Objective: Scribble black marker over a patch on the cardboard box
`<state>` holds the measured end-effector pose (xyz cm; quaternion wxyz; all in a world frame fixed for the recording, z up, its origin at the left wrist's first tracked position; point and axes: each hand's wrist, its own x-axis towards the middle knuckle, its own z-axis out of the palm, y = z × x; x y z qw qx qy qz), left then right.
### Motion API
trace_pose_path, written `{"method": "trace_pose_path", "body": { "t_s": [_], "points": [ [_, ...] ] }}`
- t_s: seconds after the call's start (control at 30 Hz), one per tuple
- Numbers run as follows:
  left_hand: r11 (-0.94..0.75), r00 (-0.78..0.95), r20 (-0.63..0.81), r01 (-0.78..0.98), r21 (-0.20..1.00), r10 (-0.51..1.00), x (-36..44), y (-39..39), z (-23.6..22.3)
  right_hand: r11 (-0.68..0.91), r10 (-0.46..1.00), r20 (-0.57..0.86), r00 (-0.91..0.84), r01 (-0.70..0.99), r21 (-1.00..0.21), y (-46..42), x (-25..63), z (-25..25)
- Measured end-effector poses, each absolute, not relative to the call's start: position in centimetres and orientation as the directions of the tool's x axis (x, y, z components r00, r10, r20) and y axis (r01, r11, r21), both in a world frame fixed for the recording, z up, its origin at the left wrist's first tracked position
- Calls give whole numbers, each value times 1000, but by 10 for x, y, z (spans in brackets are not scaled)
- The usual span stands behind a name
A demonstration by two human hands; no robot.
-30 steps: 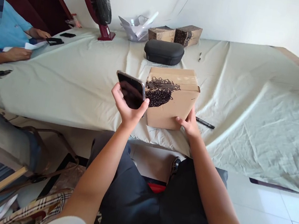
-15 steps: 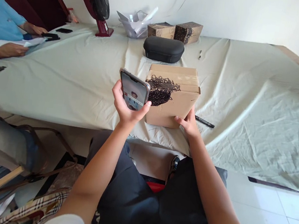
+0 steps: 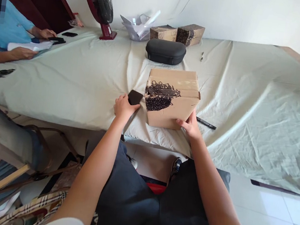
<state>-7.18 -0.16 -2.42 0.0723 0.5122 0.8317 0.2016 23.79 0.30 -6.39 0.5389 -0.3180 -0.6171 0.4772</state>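
A brown cardboard box (image 3: 172, 100) with black scribbles on its near face stands at the near edge of the cloth-covered table (image 3: 88, 75). My left hand (image 3: 123, 107) rests on the cloth just left of the box, fingers closed on a dark phone (image 3: 135, 97) that lies flat against the table. My right hand (image 3: 191, 125) presses against the lower right corner of the box, fingers curled on its side.
A black marker (image 3: 206, 123) lies right of the box. Behind it sit a black zip case (image 3: 165, 51), two small cartons (image 3: 177, 34), crumpled plastic and a red fan (image 3: 101, 1). Another person in blue (image 3: 8, 34) sits at the left with papers. A chair (image 3: 4, 145) stands at lower left.
My left hand has lowered the phone from in front of me down onto the cloth beside the box. The right hand has stayed on the box.
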Motion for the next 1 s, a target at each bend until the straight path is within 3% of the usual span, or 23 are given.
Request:
{"method": "trace_pose_path", "body": {
  "t_s": [0.13,0.47,0.57,0.67,0.77,0.87,0.93,1.0],
  "points": [
    [424,-475,81,840,339,876,-62,2,-32,348,900,370,-230,-132,-928,3,238,-64],
    [397,-467,112,837,376,877,-49,1,-34,332,890,356,-285,-129,-934,-1,243,-68],
    [387,-481,161,829,403,862,-46,-1,-26,332,873,360,-330,-140,-933,-2,244,-65],
    [315,-483,311,831,459,819,-52,-13,-7,360,872,369,-322,-88,-929,-16,254,-53],
    [157,-475,518,826,542,711,-72,-53,8,473,869,453,-197,63,-879,-65,285,-47],
    [94,-485,642,834,544,594,-100,-131,-5,489,817,567,105,395,-778,-149,334,-71],
    [195,-504,630,847,495,591,-115,-195,-28,302,719,585,376,588,-750,-215,366,-101],
    [250,-544,556,818,518,628,-121,-253,-53,4,782,394,483,628,-779,-276,389,-129]
  ]
}}
